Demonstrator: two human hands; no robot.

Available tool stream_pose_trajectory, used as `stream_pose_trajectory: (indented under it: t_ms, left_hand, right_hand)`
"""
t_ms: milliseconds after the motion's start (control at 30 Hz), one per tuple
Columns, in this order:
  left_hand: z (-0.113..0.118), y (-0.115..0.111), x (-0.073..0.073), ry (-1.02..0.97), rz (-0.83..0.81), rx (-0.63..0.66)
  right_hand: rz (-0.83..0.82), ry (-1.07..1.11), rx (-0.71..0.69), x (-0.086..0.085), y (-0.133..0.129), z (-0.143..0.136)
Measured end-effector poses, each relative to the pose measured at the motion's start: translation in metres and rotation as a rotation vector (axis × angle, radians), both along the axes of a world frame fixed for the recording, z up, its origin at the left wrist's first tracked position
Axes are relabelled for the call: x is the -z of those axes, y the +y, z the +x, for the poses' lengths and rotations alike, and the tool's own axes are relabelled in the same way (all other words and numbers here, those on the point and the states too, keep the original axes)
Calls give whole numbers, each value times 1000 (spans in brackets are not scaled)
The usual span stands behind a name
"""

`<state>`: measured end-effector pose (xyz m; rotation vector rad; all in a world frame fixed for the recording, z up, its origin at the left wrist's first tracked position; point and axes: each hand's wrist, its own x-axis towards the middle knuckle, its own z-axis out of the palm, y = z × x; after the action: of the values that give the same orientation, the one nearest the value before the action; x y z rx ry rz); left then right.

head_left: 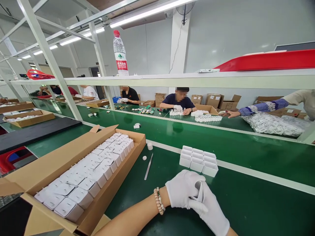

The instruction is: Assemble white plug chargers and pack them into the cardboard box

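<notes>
My left hand [184, 189], in a white glove with beaded bracelets at the wrist, meets my gloved right hand [212, 209] over the green worktop. Fingers of both are closed around a small white box [200, 192]; the gloves hide most of it, so its details cannot be made out. Just beyond the hands, open-topped white boxes [197, 160] stand in a tight block of rows. To the left lie metal tweezers [148, 166], a small white cap [144, 158] and a short white cylinder [150, 146].
An open cardboard carton [128, 167] full of white units with small metal pins stands at left. A shelf [157, 81] carrying a water bottle [120, 54] and a red tray [268, 61] spans above. Across the green line [169, 126], co-workers handle small parts beside bagged items [273, 124].
</notes>
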<state>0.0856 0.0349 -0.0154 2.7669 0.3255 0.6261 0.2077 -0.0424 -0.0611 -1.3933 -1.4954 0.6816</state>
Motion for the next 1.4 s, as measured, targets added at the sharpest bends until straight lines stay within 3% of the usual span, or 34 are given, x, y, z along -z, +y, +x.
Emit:
stream_pose_trajectory:
  t_ms: [300,667,800,967,1167,1400]
  left_hand:
    - [-13,-3,-3,24,-267,80]
    - [-20,-6,11,-35,-340,95]
    - [-14,-1,21,-31,-358,107]
    - [-3,3,28,-21,-362,123]
    - [-1,7,15,28,-340,155]
    - [-10,-1,7,36,-314,100]
  right_hand:
    - [-103,-77,-53,-13,-7,0]
    - [-183,-92,-141,-28,-10,2]
    - [-205,-80,-148,-23,-9,5]
    - [-259,-74,-138,-3,-5,9]
    - [-336,-75,-124,18,1,11]
    - [-350,-44,-137,10,-4,11]
